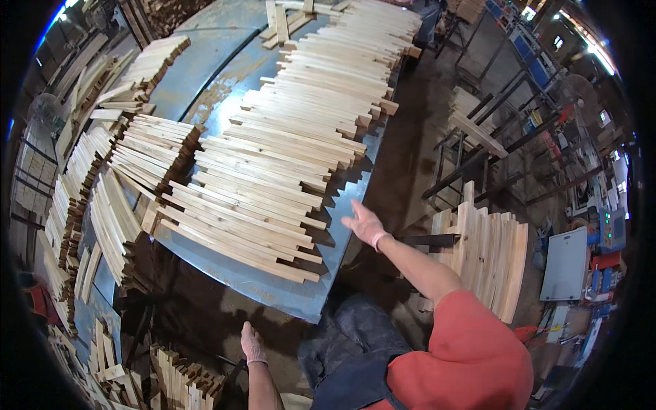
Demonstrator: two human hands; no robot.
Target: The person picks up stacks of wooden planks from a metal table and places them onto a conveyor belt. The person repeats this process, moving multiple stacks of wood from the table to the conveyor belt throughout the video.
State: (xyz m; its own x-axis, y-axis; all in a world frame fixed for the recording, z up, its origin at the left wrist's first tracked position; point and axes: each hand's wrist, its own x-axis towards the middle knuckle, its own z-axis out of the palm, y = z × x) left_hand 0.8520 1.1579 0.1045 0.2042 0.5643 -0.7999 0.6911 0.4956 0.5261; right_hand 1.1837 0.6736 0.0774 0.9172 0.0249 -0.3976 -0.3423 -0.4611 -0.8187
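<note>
Long rows of pale wooden strips [253, 171] lie side by side across a blue-grey metal table [311, 294], their ends uneven. My right hand [364, 224], in a light pinkish glove, reaches over the table's right edge near the strip ends. Its fingers are stretched out and hold nothing. Below the table's front edge hangs my left hand [253, 343], gloved the same way and apart from any wood. Seen edge-on, its fingers look extended, with nothing in them.
Stacked strips [485, 253] stand on a rack at my right. More bundles [113, 212] line the table's left side, and upright pieces [184, 379] sit at lower left. Black metal stands [478, 160] and machines with a grey panel [566, 263] are farther right.
</note>
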